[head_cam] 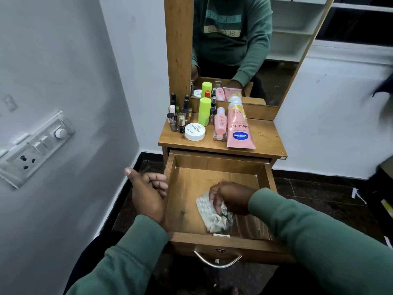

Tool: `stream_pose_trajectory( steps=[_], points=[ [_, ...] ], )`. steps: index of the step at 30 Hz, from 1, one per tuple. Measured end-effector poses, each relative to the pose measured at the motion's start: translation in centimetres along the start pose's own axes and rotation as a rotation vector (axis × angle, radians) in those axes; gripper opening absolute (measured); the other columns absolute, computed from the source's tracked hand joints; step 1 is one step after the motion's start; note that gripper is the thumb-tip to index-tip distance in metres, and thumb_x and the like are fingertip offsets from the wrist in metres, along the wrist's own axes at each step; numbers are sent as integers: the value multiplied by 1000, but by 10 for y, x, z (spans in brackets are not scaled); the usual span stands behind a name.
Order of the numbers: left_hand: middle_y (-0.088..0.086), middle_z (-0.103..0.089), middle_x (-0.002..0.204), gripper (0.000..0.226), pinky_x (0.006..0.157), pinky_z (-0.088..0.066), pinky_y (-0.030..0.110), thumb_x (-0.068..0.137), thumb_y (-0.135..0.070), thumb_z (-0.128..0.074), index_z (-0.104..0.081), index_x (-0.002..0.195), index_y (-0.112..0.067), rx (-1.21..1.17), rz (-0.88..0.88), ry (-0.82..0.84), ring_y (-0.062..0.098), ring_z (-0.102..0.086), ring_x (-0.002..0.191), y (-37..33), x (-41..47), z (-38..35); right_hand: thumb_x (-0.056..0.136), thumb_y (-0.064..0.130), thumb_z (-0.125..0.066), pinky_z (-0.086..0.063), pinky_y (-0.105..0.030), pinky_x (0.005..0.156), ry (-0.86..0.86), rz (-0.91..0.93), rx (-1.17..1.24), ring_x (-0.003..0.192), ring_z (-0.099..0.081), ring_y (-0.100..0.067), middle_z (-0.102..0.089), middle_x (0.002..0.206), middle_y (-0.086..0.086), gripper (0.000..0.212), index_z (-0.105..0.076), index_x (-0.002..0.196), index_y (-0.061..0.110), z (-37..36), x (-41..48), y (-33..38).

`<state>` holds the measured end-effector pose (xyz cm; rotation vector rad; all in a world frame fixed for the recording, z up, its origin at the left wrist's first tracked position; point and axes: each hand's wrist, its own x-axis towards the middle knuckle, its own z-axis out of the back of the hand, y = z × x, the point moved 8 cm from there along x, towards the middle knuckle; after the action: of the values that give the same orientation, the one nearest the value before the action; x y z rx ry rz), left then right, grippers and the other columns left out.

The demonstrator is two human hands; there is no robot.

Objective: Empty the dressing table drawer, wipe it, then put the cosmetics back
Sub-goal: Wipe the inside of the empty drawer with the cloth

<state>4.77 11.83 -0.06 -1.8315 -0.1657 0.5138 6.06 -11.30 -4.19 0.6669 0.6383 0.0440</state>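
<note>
Head camera looked down on one wooden drawer, pulled out of the table toward the person, its long axis running from 12 to 6 o'clock and its single metal handle at the 6 o'clock end. One crumpled white-and-grey cloth lay on the drawer floor toward 5 o'clock, close to the front wall, stretched roughly from 11 to 5 o'clock. The right hand pressed down on it, its fingers curled over the cloth's upper edge and gripping it. The left hand hung just outside the drawer's 9 o'clock wall, thumb raised and fingers loosely curled with nothing in them; whether it touched the wood could not be told. The cosmetics stood on the table at 12 o'clock from the drawer. One pink Vaseline tube lay with its long axis from 12 to 6 o'clock, cap end toward the mirror. Just beside it at 9 o'clock stood one upright pink bottle, then one upright lime-green container. One flat white round jar sat at 7 o'clock from the green container. A tight cluster of small nail polish bottles stood upright at the table's 9 o'clock edge, too crowded to count exactly. One switchboard was on the wall at 9 o'clock.
</note>
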Motion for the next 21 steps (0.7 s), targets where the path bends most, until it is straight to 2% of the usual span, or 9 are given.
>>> stream_pose_trajectory(
  steps=[2,4,5,8,10,13,17,21],
  points=[
    [7,-59,59,93,58,-41,30,99,-72,-8,-70,78,-5,-1,11,0,13,-48,47,1,1,1,51,6,-76,-48,-36,71,-41,-89,157,87,-56,-27,-64,86,-3,26,-71,76,11,11,9,-5],
    [6,-59,60,93,58,-42,30,99,-72,-8,-70,77,-6,3,9,0,12,-49,47,1,1,0,38,9,-74,-42,-38,73,-85,-138,263,88,-53,-31,-61,87,-13,34,-71,71,16,21,21,-9],
    [6,-59,60,93,58,-42,30,99,-72,-8,-70,77,-6,5,5,-2,12,-49,48,1,2,0,39,9,-73,-43,-39,75,-106,-113,236,90,-54,-31,-61,89,-17,32,-71,70,18,25,28,-7],
    [6,-59,60,93,59,-42,31,98,-73,-7,-70,77,-7,6,4,-4,13,-49,48,2,4,0,51,11,-67,-57,-45,85,-209,-102,90,96,-65,-32,-69,96,-12,19,-73,67,20,29,35,9],
    [6,-59,60,94,61,-42,32,98,-73,-7,-70,76,-7,2,10,2,14,-49,50,3,4,1,59,11,-61,-59,-46,88,-238,-38,-45,98,-68,-31,-72,102,-7,29,-78,75,27,25,42,19],
    [6,-58,59,93,61,-42,32,97,-74,-8,-69,75,-8,-4,10,10,15,-49,51,3,3,-1,77,3,-63,-57,-40,92,-233,79,-243,101,-65,-23,-69,112,4,39,-78,79,39,15,46,32],
    [7,-56,59,88,59,-41,30,101,-70,-11,-66,76,-5,35,-18,46,13,-47,47,0,0,-9,90,13,-66,-52,-42,97,-175,127,-398,113,-63,-25,-69,116,-3,26,-76,113,20,-9,44,38],
    [5,-60,60,81,65,-43,35,101,-69,-20,-67,74,-9,173,-69,89,17,-51,54,1,-1,-12,94,23,-69,-53,-38,93,-107,196,-444,106,-66,-26,-69,106,-5,22,-75,114,15,-25,28,39]
  ],
)
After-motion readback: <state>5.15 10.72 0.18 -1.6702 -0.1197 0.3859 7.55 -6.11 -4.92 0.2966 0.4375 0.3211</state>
